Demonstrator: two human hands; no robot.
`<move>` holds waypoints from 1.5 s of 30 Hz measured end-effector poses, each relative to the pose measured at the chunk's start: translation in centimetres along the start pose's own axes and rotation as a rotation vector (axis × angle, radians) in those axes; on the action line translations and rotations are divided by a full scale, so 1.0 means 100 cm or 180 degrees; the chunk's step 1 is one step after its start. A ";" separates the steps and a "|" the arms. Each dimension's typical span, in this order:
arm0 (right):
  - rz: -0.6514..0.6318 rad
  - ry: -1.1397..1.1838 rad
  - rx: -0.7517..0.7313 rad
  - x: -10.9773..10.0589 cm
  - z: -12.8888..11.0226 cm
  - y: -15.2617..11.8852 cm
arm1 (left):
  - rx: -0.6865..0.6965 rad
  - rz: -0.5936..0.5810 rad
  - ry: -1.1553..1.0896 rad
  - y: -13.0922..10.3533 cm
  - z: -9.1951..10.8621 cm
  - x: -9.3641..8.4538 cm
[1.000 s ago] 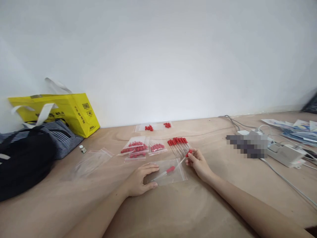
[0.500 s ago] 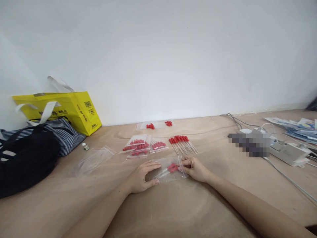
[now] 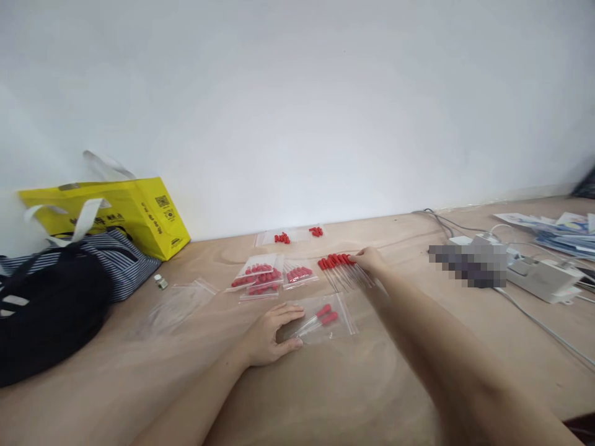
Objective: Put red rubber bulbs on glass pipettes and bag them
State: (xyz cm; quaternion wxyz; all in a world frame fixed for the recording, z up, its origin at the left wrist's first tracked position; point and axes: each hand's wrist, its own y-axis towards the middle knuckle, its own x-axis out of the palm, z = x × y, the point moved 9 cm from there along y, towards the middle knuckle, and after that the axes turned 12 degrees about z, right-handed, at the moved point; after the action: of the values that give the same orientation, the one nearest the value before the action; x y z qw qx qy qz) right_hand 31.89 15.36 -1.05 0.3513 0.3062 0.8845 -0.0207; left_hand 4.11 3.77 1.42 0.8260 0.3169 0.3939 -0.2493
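A clear zip bag (image 3: 339,328) lies flat on the table with two red-bulbed glass droppers (image 3: 320,319) inside. Its left end is under my left hand (image 3: 269,334), whose fingers and thumb are spread apart over the plastic. Farther back, several more droppers (image 3: 334,263) lie side by side, red bulbs away from me. My right hand (image 3: 369,260) is at the right end of that row, its fingertips closed at the bulb of the last dropper. Left of the row are filled zip bags (image 3: 258,275), stacked and overlapping, and another filled bag (image 3: 299,274).
Empty clear bags (image 3: 176,303) lie to the left, near a small bottle (image 3: 160,282). By the wall sits a bag with loose red bulbs (image 3: 282,238). A yellow bag (image 3: 153,217) and black bag (image 3: 51,310) stand left; a power strip (image 3: 539,279), cables and papers (image 3: 567,235) are right.
My right hand has left the zip bag's mouth and moved back to the dropper row. The two droppers stay in the bag. My left hand remains on the bag.
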 end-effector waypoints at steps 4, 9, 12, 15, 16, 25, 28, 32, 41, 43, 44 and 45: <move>0.0014 -0.0040 0.0147 0.010 0.002 0.004 | -0.0009 0.0009 0.0015 0.000 0.000 0.000; 0.0032 0.0213 0.0319 0.005 0.003 0.008 | -0.0025 -0.0008 0.0063 0.000 0.000 0.000; -0.0075 0.0687 0.0283 -0.004 -0.003 0.003 | -0.0022 0.0010 0.0071 0.000 0.001 0.000; -0.0189 0.1347 0.0129 -0.017 -0.010 -0.013 | -0.0019 0.0017 0.0093 0.000 0.001 -0.001; -0.0190 0.1553 0.0080 -0.022 -0.011 -0.022 | -0.0027 0.0008 0.0101 0.000 0.000 0.000; -0.0140 0.2609 -0.0339 -0.034 -0.010 -0.095 | -0.0028 -0.0048 0.0102 -0.001 -0.002 0.002; -0.0172 0.2803 -0.0221 -0.029 -0.008 -0.100 | -0.0001 -0.0033 0.0079 -0.001 -0.003 0.002; -0.0502 0.3043 0.0194 -0.015 -0.005 -0.109 | -0.0025 -0.0045 0.0150 -0.001 -0.005 0.002; -0.1921 0.2433 -0.0332 0.009 -0.026 -0.146 | -0.0120 -0.0049 0.0188 -0.001 -0.007 0.003; -0.2175 0.2216 -0.0760 0.008 -0.035 -0.155 | -0.0118 -0.0071 0.0206 0.000 -0.006 0.003; -0.2277 0.2119 -0.0949 0.007 -0.039 -0.159 | -0.0114 -0.0078 0.0213 0.000 -0.006 0.003; -0.2355 0.2033 -0.1093 0.007 -0.041 -0.163 | -0.0110 -0.0085 0.0218 0.000 -0.005 0.003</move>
State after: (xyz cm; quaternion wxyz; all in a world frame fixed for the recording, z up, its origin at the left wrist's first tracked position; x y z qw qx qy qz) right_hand 19.93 3.55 -1.33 0.0782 -0.0981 0.9874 0.0963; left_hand 4.01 4.11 0.95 0.8140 0.3056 0.4304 -0.2424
